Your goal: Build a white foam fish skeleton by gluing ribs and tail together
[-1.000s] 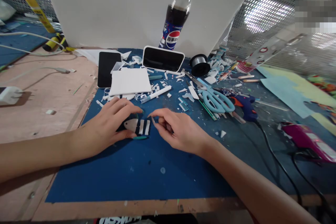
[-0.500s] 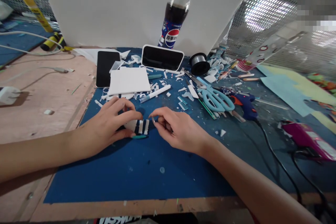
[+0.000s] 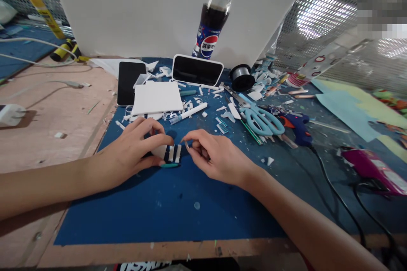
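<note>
The left hand [image 3: 133, 154] lies palm-down on the blue cutting mat [image 3: 178, 216]. Its fingers are curled, and it clamps the small dark-blue cut-out with white stripes [image 3: 172, 153] between the forefinger at the far edge and the thumb at the near edge. The cut-out lies flat on the mat with its left part hidden under the fingers (only the striped right end and a pale patch show).

The right hand [image 3: 218, 159] rests just beside the cut-out's right end. Its thumb and forefinger are pressed together on a thin pale sliver [image 3: 186, 146], too small to identify, and the other fingers are folded in. Whether the sliver touches the cut-out cannot be judged.

Beyond the hands lie a white marker pen [image 3: 189, 113] and a white foam sheet [image 3: 157, 98]. Light-blue scissors [image 3: 262, 120] lie to the right. The mat rests on a wooden tabletop [image 3: 47, 135].
</note>
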`<control>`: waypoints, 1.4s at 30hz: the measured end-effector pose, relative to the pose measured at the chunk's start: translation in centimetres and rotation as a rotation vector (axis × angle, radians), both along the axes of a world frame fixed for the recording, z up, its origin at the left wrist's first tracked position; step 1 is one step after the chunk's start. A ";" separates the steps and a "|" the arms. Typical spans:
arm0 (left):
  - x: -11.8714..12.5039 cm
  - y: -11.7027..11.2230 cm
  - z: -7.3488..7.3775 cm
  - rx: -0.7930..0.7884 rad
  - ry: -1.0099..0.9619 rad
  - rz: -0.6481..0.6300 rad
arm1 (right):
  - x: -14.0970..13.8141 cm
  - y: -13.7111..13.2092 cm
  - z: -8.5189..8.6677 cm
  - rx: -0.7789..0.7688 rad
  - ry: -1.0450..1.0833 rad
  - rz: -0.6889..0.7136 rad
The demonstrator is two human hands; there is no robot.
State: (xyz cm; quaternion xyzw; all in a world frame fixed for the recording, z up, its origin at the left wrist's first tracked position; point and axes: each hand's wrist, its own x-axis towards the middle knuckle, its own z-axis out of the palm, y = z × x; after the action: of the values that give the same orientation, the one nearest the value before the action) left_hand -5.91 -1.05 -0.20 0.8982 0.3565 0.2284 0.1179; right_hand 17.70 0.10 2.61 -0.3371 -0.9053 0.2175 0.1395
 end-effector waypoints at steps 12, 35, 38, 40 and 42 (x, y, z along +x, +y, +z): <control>0.0 0.0 0.0 -0.016 0.002 0.003 | 0.0 -0.2 0.0 0.013 -0.030 0.005; -0.1 0.1 -0.1 -0.027 -0.016 -0.008 | -0.1 0.0 -0.1 0.085 -0.150 0.030; -0.1 0.1 -0.1 -0.027 -0.016 -0.008 | -0.1 -0.1 -0.1 0.105 -0.157 0.030; -0.1 0.1 -0.1 -0.027 -0.013 -0.005 | -0.2 -0.1 -0.1 0.122 -0.151 0.033; -0.1 0.1 0.0 -0.029 -0.011 -0.004 | -0.2 -0.2 -0.1 0.136 -0.141 0.039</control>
State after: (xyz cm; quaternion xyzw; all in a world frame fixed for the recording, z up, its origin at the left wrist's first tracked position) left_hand -5.98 -1.00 -0.25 0.8958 0.3574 0.2280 0.1332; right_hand 17.53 -0.09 2.47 -0.3235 -0.9320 0.1339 0.0935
